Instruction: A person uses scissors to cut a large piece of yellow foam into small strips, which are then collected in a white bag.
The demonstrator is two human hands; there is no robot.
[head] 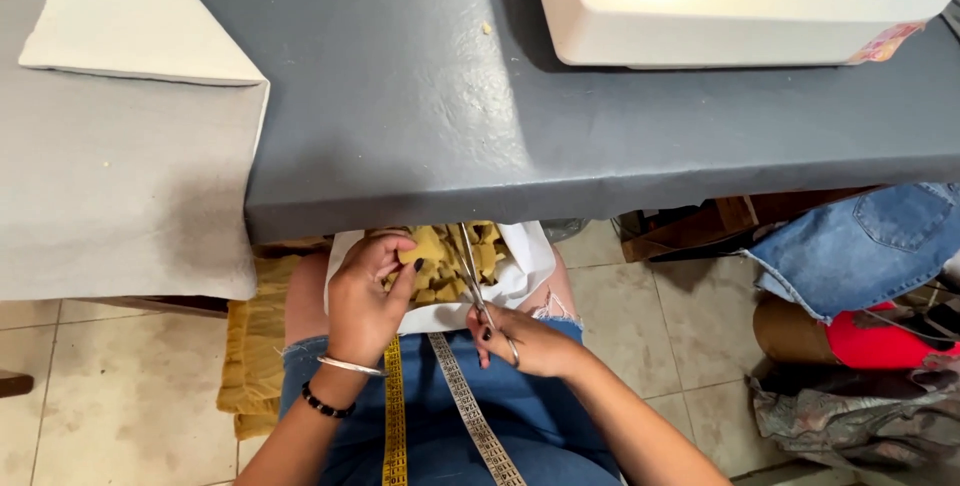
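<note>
Below the near edge of the grey table [420, 136], over the person's lap, both hands work on a piece of mustard-yellow fabric [440, 261]. It lies bunched on a white cloth [520, 266] spread across the thighs, its outline ragged, with several short tabs or notches along the upper edge close under the table's lip. The left hand [365, 296] is curled around the fabric's left side, thumb on top and fingers tucked beneath, pinching it firmly. The right hand [530, 341] is closed through the loops of a pair of metal scissors [475, 281], fingers bent tight around the handles. The scissors' long axis runs from the right hand up and slightly to the left, tips pointing away from the person toward the table edge, the slim blades lying over the middle of the yellow fabric. Whether the blades are parted or closed is hard to tell from this angle. A measuring tape [395, 416] hangs down over the denim lap in two strands, one yellow and one grey-white. On the table's far right corner stands a white sewing machine [730, 6]; at its left end lies a folded beige cloth [120, 126]. To the right, on the tiled floor [650, 336], sits a heap of denim and red garments [860, 276].
</note>
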